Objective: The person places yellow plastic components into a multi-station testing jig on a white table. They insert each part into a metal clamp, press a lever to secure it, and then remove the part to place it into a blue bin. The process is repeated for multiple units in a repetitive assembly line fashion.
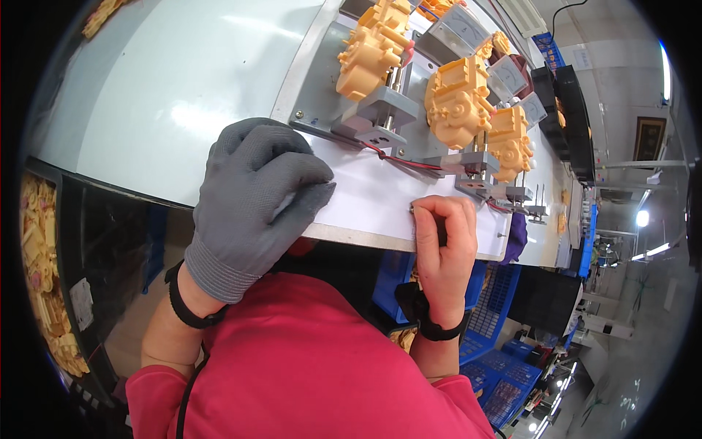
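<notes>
My left hand [256, 197], in a grey knitted glove, rests fingers curled on the near edge of the white bench [146, 95], holding nothing that I can see. My right hand [444, 241] is bare and closed, pinching a small thin metal piece against the bench's front edge. Beyond both hands stand several yellow plastic gearbox housings [457, 102] on grey metal fixtures [380, 117]. A thin red wire [398, 159] runs along the white surface between the fixtures, a little past my right fingertips.
Small meter dials [461, 29] sit behind the housings. A bin of yellow parts [44, 278] is at my left. Blue crates [504, 366] stand under the bench at the right. A purple cloth [518, 238] hangs off the bench edge.
</notes>
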Tool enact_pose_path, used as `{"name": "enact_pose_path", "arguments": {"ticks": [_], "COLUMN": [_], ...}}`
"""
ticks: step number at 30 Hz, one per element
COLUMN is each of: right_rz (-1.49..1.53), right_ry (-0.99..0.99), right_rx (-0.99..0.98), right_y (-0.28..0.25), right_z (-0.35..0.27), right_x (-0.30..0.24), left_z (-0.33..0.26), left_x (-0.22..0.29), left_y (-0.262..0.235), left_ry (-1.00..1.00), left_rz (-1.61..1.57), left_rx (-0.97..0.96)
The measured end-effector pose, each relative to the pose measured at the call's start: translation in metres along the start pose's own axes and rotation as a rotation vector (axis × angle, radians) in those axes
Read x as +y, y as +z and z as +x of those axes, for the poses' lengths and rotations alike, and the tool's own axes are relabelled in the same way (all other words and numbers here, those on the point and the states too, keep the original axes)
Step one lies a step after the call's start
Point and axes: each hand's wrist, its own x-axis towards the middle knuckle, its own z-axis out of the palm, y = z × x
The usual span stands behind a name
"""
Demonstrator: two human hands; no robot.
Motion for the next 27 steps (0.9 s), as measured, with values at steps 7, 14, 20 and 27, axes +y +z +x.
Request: {"name": "enact_pose_path", "arguments": {"ticks": [7, 14, 20, 27], "right_rz": [0.015, 0.004, -0.004, -0.015], "right_ry": [-0.008, 0.001, 0.003, -0.001], "right_rx": [0.004, 0.003, 0.004, -0.002], "right_y": [0.0004, 0.0002, -0.0004, -0.0006], "right_z": [-0.0001, 0.0011, -0.0009, -0.0013], "right_x": [0.0020, 0.0002, -0.0004, -0.0010], "left_z": [0.0010, 0.0006, -0.0010, -0.0026], "left_x": [0.0004, 0.0002, 0.0003, 0.0006], "left_y": [-0.0006, -0.0020, -0.0011, -0.0047], "left_ry": [-0.002, 0.031, 0.008, 0.047], "left_rz": [0.011, -0.025, -0.023, 0.007], "left_rx": [-0.018, 0.011, 0.008, 0.006]}}
